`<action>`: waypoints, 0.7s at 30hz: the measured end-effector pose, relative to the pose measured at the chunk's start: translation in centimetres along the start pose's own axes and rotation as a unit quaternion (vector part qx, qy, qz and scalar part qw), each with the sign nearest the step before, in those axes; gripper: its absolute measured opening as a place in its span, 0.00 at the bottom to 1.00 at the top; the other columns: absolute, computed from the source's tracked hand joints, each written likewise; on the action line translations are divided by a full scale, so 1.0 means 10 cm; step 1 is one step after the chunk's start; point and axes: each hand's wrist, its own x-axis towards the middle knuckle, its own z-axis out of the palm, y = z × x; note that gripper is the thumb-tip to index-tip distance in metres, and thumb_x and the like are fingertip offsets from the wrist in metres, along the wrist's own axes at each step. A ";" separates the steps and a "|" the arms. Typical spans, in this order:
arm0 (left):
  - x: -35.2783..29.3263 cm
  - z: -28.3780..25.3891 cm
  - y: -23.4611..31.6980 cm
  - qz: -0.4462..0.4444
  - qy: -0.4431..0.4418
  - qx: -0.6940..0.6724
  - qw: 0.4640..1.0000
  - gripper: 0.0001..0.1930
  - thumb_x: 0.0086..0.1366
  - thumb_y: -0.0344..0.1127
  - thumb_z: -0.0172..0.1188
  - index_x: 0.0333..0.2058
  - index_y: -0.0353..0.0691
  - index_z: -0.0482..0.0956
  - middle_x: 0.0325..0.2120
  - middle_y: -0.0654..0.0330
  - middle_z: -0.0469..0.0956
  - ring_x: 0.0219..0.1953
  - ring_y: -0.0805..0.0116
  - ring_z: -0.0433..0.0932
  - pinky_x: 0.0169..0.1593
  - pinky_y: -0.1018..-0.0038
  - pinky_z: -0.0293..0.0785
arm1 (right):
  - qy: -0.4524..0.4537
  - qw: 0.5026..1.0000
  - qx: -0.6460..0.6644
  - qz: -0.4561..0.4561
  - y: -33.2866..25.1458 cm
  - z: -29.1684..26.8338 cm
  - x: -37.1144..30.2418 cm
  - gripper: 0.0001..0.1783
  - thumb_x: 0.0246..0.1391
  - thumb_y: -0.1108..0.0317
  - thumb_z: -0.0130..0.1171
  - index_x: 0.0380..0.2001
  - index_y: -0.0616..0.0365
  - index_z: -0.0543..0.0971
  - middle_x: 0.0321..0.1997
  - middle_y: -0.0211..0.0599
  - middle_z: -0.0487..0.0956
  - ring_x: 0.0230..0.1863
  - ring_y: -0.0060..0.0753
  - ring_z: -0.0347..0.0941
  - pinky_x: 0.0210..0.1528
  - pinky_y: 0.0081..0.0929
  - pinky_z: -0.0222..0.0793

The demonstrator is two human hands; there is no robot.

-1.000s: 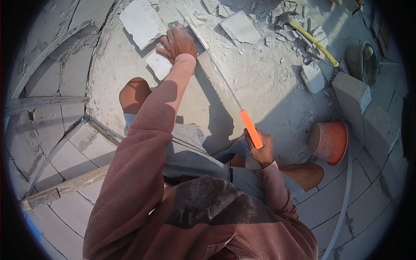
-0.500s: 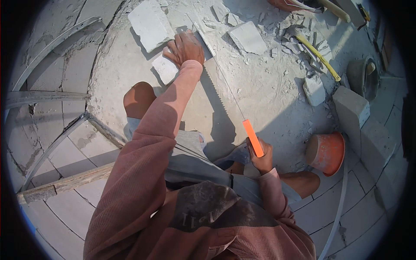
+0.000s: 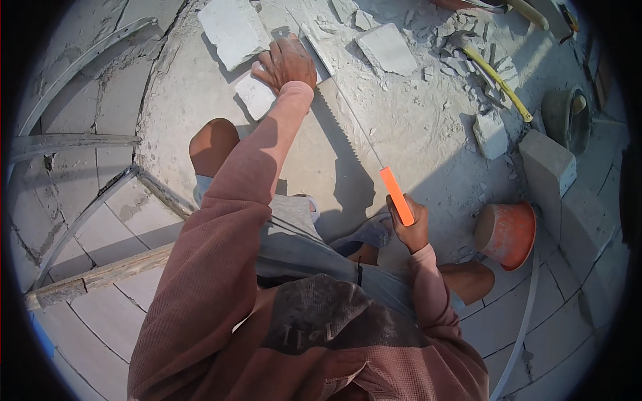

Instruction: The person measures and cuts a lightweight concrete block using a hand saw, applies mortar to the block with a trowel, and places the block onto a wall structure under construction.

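Observation:
My right hand [image 3: 412, 224] is wrapped around the orange handle [image 3: 396, 196] of a hand saw. Its thin blade [image 3: 361, 132] slants away up and left, past my left hand. My left hand [image 3: 290, 64] presses down with bent fingers on a pale block piece [image 3: 319, 55], which it mostly covers; the blade runs along the right side of this piece. A smaller white block chunk [image 3: 254, 95] lies against the left hand's near side. Just beyond sits a larger white block [image 3: 233, 33]. The saw's toothed shadow falls on the floor below the blade.
Broken block [image 3: 388, 49] and rubble lie at the far right around a yellow-handled hammer [image 3: 498, 83]. An orange bucket [image 3: 506, 235] lies tipped by my right knee. A dark bucket [image 3: 567, 120] and pale blocks [image 3: 547, 160] line the right. Metal strips [image 3: 77, 144] and a wooden plank [image 3: 107, 274] are at left.
My right hand has pushed the saw away from me, so handle and blade sit farther forward. My left hand stays on the block piece.

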 end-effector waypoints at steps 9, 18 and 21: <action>-0.03 0.17 -0.12 -0.010 -0.001 0.015 1.000 0.16 0.77 0.45 0.44 0.44 0.47 0.80 0.46 0.60 0.79 0.56 0.57 0.71 0.63 0.50 0.51 | 0.006 0.999 0.009 -0.033 0.19 0.16 -0.04 0.03 0.57 0.76 0.64 0.33 0.63 0.82 0.24 0.39 0.79 0.25 0.29 0.77 0.31 0.26 0.72; -0.08 0.12 0.17 0.004 -0.017 -0.028 0.999 0.16 0.78 0.46 0.44 0.45 0.46 0.79 0.46 0.59 0.79 0.56 0.55 0.70 0.64 0.48 0.51 | 0.006 0.998 0.059 -0.017 0.05 0.39 0.84 0.06 0.55 0.73 0.65 0.36 0.62 0.81 0.28 0.51 0.80 0.29 0.56 0.79 0.34 0.34 0.75; -0.05 0.10 0.01 0.018 -0.010 -0.005 1.000 0.16 0.78 0.46 0.44 0.45 0.46 0.79 0.46 0.59 0.79 0.56 0.54 0.70 0.64 0.47 0.50 | 0.012 0.996 0.081 -0.043 -0.03 0.43 0.84 0.06 0.58 0.72 0.64 0.35 0.64 0.80 0.26 0.45 0.78 0.27 0.39 0.75 0.32 0.29 0.72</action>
